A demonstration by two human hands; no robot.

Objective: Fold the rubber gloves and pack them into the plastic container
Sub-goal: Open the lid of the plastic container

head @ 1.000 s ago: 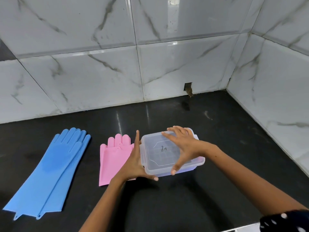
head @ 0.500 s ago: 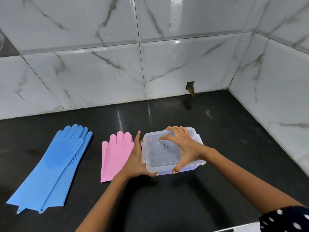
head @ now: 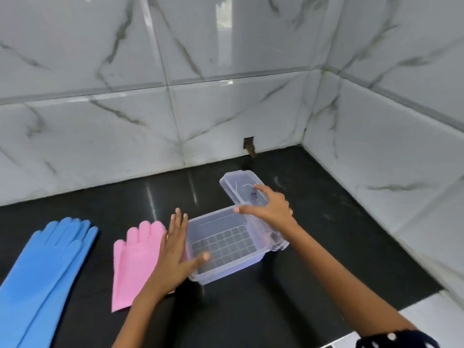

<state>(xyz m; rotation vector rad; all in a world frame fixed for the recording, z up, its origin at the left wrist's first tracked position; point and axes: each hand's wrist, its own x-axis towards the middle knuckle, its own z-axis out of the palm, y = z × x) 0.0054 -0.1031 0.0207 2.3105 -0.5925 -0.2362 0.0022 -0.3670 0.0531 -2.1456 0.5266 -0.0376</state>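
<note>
Above the open container (head: 227, 249), right hand (head: 272, 209) gripping its lid (head: 242, 188).

long gloves (head: 42, 275) far L | short gloves (head: 135, 257) L of container (head: 226, 247) | lid (head: 244, 188) behind-R

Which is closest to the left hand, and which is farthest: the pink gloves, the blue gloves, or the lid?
Head view, from the left hand:
1. Pink gloves, right beside it on its left, partly under it.
2. Lid, off to the right, held up by the right hand.
3. Blue gloves, far left on the counter.
</note>
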